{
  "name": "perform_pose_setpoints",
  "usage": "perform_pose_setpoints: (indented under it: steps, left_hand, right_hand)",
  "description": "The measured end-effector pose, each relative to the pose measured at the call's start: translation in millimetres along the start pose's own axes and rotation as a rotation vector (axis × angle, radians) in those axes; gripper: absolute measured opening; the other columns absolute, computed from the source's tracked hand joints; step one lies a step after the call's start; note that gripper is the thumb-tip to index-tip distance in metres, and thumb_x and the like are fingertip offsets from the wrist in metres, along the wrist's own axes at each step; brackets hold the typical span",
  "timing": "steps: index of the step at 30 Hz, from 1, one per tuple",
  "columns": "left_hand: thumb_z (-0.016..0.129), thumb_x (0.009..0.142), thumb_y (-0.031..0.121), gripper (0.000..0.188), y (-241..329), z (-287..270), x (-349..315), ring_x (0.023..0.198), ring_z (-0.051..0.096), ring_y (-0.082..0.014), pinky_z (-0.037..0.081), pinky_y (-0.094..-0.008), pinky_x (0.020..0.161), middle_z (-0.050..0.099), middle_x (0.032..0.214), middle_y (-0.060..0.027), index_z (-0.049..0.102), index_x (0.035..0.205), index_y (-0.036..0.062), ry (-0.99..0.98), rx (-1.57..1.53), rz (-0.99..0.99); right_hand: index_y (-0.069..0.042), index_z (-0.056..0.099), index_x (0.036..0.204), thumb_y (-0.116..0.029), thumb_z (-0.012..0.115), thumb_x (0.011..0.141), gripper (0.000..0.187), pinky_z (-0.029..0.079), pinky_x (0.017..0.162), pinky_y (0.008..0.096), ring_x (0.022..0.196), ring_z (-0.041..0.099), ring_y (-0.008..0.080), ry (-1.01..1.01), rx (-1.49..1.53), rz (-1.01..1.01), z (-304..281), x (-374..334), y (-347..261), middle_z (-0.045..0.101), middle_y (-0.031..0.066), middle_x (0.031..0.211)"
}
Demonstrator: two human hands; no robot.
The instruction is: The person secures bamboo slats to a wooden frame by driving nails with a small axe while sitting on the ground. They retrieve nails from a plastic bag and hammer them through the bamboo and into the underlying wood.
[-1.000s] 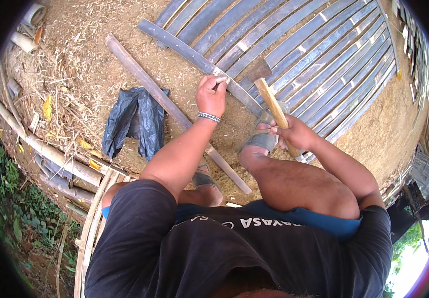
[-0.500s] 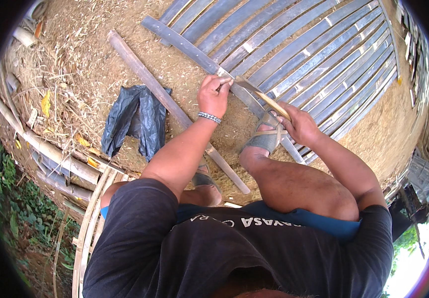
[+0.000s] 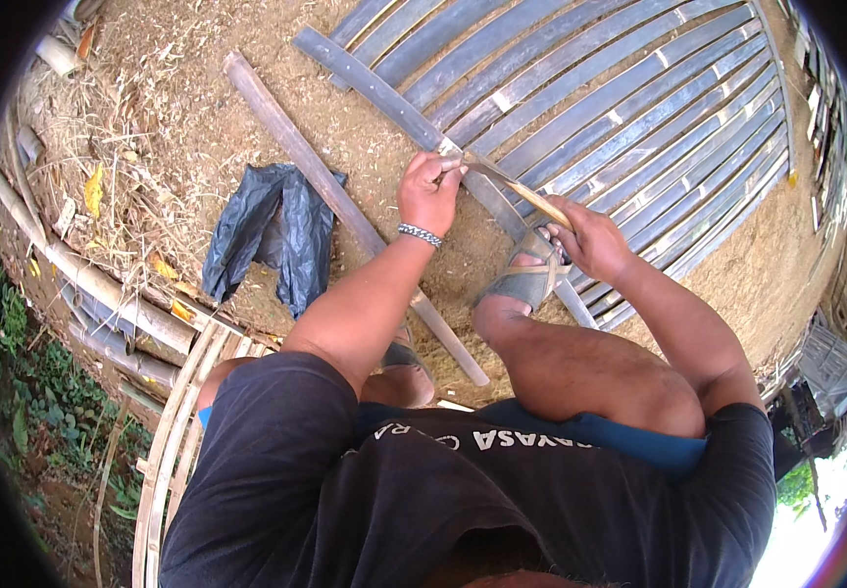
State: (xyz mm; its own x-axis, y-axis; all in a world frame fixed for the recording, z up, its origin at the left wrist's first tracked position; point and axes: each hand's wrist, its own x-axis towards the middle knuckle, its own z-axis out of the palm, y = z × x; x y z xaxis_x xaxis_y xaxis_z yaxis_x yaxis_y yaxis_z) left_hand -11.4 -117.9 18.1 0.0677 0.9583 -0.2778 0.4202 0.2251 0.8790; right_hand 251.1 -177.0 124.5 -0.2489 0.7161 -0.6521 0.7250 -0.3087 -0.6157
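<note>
My right hand (image 3: 592, 240) is closed round the pale wooden handle of a tool (image 3: 531, 199). The tool's thin far end reaches left toward my other hand; its kind is not clear. My left hand (image 3: 429, 191), with a chain bracelet at the wrist, has its fingertips pinched together at the crosspiece (image 3: 365, 80) of a slatted bamboo panel (image 3: 580, 108). What those fingers hold is too small to make out. My right sandalled foot (image 3: 526, 274) is beside the crosspiece's near end, below my right hand.
A loose brown pole (image 3: 330, 191) lies slantwise on the dirt ground (image 3: 188, 108). Left of it is a crumpled black plastic bag (image 3: 291, 235). Bamboo poles (image 3: 110, 289) and a curved slatted edge (image 3: 174, 421) border the left side, with green plants (image 3: 26, 392) beyond.
The view has shifted a little, moving the panel and pole slightly right in the picture. Both hands keep much the same hold, with the tool's far end still near my left fingertips.
</note>
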Motion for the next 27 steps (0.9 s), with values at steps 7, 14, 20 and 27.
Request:
perform_pose_setpoints:
  steps: [7, 14, 20, 27]
  left_hand:
    - [0.077, 0.082, 0.004, 0.008, 2.6, -1.9, 1.9, 0.082, 0.069, -0.0262, 0.055, -0.0347, 0.073, 0.069, 0.091, -0.0088, 0.076, 0.090, 0.0048, -0.002, 0.049, 0.028]
    - [0.076, 0.082, 0.004, 0.008, 1.1, -0.4, 2.1, 0.083, 0.069, -0.0270, 0.055, -0.0353, 0.074, 0.069, 0.091, -0.0096, 0.075, 0.090, 0.0044, 0.003, 0.037, 0.037]
    - [0.076, 0.082, 0.005, 0.007, 3.7, 0.3, 3.1, 0.083, 0.069, -0.0271, 0.055, -0.0361, 0.074, 0.069, 0.090, -0.0098, 0.076, 0.089, 0.0052, 0.018, 0.041, 0.039]
    - [0.075, 0.083, 0.004, 0.009, -0.6, 1.0, 2.5, 0.083, 0.069, -0.0274, 0.055, -0.0360, 0.074, 0.071, 0.093, -0.0097, 0.078, 0.092, 0.0060, -0.005, 0.050, 0.007]
  right_hand:
    - [-0.012, 0.052, 0.143, -0.022, 0.061, 0.102, 0.043, 0.055, 0.088, 0.0484, 0.103, 0.067, 0.0416, -0.024, -0.007, 0.005, -0.7, 1.8, -1.9, 0.068, 0.0205, 0.119]
    - [-0.013, 0.051, 0.142, -0.017, 0.062, 0.101, 0.043, 0.056, 0.086, 0.0484, 0.100, 0.067, 0.0419, 0.035, -0.093, -0.075, 6.7, 5.6, 14.9, 0.068, 0.0198, 0.116]
    - [-0.012, 0.053, 0.140, -0.016, 0.063, 0.100, 0.042, 0.056, 0.085, 0.0479, 0.099, 0.067, 0.0421, 0.042, -0.054, -0.048, -2.4, 3.3, 6.2, 0.068, 0.0210, 0.115]
    - [-0.011, 0.053, 0.141, -0.018, 0.063, 0.100, 0.043, 0.056, 0.084, 0.0482, 0.098, 0.068, 0.0427, 0.068, -0.100, -0.084, 10.5, 1.9, 20.9, 0.069, 0.0229, 0.112]
